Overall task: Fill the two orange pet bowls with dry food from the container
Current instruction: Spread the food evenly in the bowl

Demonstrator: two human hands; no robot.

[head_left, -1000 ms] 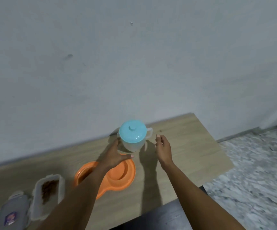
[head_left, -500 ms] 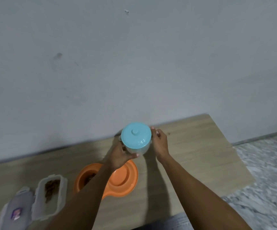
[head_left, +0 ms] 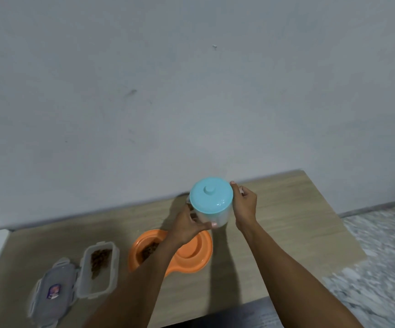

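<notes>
Container sits nearest the person, just left of the orange bowls, open, with a strip of brown kibble in it. Its lid lies flat right beside it on the side away from the bowls, probably parked there so the container stays easy to scoop or tip from.

The bowls look like one joined orange piece. The left well has kibble in it, the right well looks bare, so the job seems about half done.

Just behind the bowls, both hands are on a clear jug with a teal lid. The left hand is curled around the jug's side low down, thumb across the front, and seems to be steadying it. The right hand is closed at the far side from the container, where a handle would be, though the handle itself is mostly hidden. Can't tell if the jug is lifted or resting on the table.

Two-handed hold makes sense if there's liquid inside, but that's a guess.
</notes>
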